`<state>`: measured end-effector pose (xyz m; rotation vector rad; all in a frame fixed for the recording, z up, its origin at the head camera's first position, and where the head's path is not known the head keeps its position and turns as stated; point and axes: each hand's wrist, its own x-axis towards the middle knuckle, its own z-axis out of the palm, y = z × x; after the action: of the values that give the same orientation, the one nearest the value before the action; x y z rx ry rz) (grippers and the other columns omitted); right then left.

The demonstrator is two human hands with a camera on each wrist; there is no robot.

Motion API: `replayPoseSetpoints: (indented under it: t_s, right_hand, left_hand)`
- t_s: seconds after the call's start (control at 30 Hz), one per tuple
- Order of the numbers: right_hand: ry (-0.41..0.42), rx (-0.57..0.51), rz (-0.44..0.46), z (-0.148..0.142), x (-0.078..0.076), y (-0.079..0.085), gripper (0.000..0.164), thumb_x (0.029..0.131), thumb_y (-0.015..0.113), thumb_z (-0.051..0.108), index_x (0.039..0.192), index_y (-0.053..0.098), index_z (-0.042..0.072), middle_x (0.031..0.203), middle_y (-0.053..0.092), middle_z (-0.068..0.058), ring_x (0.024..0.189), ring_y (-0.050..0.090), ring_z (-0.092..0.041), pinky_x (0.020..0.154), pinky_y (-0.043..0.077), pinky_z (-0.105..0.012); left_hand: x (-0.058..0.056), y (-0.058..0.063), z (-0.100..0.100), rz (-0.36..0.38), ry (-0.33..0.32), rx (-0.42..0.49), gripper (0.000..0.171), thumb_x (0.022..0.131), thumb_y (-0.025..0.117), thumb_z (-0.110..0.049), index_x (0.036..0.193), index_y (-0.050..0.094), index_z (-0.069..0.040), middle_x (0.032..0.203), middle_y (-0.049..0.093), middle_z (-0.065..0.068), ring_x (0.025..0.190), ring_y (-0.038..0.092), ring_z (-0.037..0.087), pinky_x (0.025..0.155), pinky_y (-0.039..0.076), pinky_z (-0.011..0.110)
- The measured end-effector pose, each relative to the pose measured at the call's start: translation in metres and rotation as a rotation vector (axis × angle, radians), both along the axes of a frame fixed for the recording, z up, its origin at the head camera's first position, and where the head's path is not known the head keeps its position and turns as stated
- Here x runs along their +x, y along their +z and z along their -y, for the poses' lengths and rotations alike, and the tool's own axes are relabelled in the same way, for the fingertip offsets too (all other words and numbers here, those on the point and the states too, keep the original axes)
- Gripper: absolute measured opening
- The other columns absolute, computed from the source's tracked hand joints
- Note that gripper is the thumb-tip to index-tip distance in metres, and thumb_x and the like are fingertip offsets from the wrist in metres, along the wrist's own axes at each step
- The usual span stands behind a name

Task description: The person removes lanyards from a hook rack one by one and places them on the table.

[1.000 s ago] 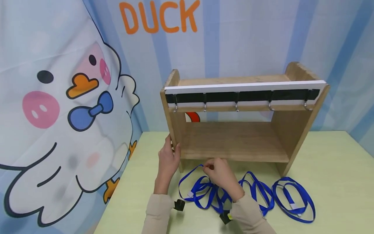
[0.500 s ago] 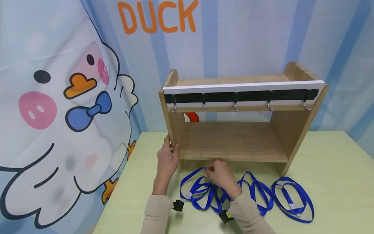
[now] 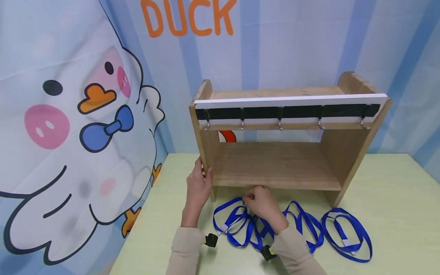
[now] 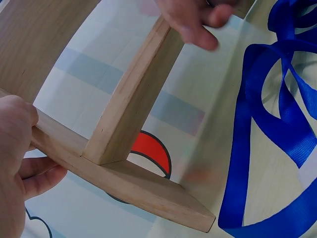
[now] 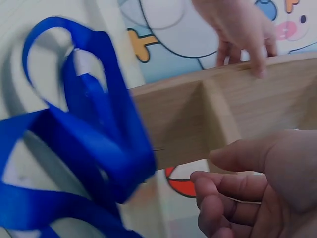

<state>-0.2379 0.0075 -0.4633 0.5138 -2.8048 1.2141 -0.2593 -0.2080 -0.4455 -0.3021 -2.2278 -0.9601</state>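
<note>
My left hand (image 3: 198, 187) grips the left side panel of a wooden shelf (image 3: 275, 164); its thumb lies on the inner face, the other fingers outside. Below the shelf's lower board, my right hand (image 3: 262, 204) hovers with bent fingers. In the right wrist view, a gap shows between the right hand's (image 5: 267, 183) thumb and index finger, with nothing held there. Blue lanyards (image 3: 240, 238) lie in tangled loops beneath and beside that hand, partly hidden by it. The left wrist view shows the flat blue strap (image 4: 240, 144) beside the panel's foot.
Several metal hooks (image 3: 280, 124) hang from a black strip (image 3: 261, 113) on the shelf's upper front. Another coiled blue lanyard (image 3: 365, 236) lies at the right. All stands on a pale yellow-green table (image 3: 388, 183), before a printed duck curtain (image 3: 292, 46).
The lanyard loop by my right fingertips has dropped lower and become rounder. My right hand has shifted slightly right, while the left hand keeps its grip on the panel.
</note>
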Motion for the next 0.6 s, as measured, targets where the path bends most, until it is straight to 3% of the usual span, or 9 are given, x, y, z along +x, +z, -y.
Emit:
replayPoseSetpoints:
  t_s: [0.4, 0.6]
  right_hand:
    - [-0.010, 0.021, -0.065, -0.025, 0.009, 0.030, 0.012, 0.095, 0.067, 0.013, 0.095, 0.077, 0.006, 0.087, 0.070, -0.002, 0.073, 0.059, -0.012, 0.064, 0.052, -0.032]
    - [-0.013, 0.008, -0.041, -0.042, 0.015, 0.045, 0.015, 0.098, 0.065, 0.013, 0.100, 0.075, 0.003, 0.084, 0.068, -0.002, 0.069, 0.056, -0.013, 0.058, 0.049, -0.030]
  left_hand:
    - [0.001, 0.000, -0.001, 0.023, -0.001, 0.026, 0.046, 0.102, 0.060, -0.007, 0.142, 0.044, 0.007, 0.129, 0.062, 0.028, 0.101, 0.069, 0.041, 0.071, 0.062, 0.045]
    - [0.003, 0.003, 0.001, 0.040, -0.001, 0.005, 0.044, 0.101, 0.061, -0.008, 0.141, 0.047, 0.005, 0.126, 0.064, 0.025, 0.101, 0.070, 0.038, 0.071, 0.062, 0.043]
